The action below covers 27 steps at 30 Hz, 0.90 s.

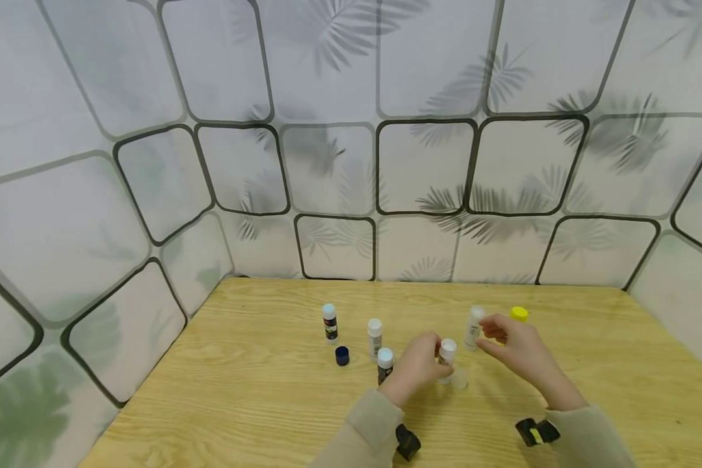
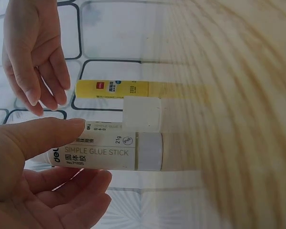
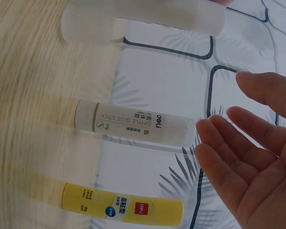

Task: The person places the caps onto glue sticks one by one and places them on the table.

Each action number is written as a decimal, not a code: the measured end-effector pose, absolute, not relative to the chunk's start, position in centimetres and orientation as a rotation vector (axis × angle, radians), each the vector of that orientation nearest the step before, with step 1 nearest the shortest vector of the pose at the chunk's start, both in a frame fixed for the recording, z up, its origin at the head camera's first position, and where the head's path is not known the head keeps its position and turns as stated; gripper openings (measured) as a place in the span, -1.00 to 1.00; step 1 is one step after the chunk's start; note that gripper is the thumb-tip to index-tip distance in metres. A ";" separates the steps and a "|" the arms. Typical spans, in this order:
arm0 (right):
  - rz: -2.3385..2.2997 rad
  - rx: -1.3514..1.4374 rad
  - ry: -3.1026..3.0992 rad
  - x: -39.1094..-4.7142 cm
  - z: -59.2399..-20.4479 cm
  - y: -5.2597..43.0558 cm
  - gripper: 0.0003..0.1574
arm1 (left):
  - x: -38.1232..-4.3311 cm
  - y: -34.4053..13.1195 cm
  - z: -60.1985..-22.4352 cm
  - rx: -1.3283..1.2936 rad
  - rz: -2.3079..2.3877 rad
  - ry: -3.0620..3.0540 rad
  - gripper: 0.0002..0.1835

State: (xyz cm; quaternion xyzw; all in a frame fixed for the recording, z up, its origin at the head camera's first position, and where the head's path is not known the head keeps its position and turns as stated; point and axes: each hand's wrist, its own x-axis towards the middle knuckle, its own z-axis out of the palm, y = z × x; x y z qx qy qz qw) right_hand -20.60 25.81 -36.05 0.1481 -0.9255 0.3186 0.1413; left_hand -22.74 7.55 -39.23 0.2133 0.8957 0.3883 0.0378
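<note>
With thumb and fingers, my left hand holds a white glue stick upright at the tabletop; its white top shows in the head view. Close beside its base stands a small translucent cap, which the left wrist view shows as a pale cylinder. My right hand hovers to the right with fingers loosely bent and nothing in them. Just past its fingertips a second white glue stick stands upright. A yellow glue stick stands beyond, partly hidden by the right hand in the head view.
Left of my hands stand a white glue stick and two dark-labelled tubes with pale blue tops, one farther back and one close to the left wrist. A dark blue cap lies among them. A patterned curtain borders the wooden table.
</note>
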 end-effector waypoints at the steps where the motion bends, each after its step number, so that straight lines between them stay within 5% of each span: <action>1: 0.919 0.429 -2.670 -20.6 -36.0 25.8 -0.62 | -22.8 7.5 -39.3 0.665 1.190 2.744 -0.77; 27: 0.933 0.421 -2.689 -20.4 -36.0 25.8 -0.61 | -22.9 7.4 -39.2 0.693 1.245 2.748 -0.80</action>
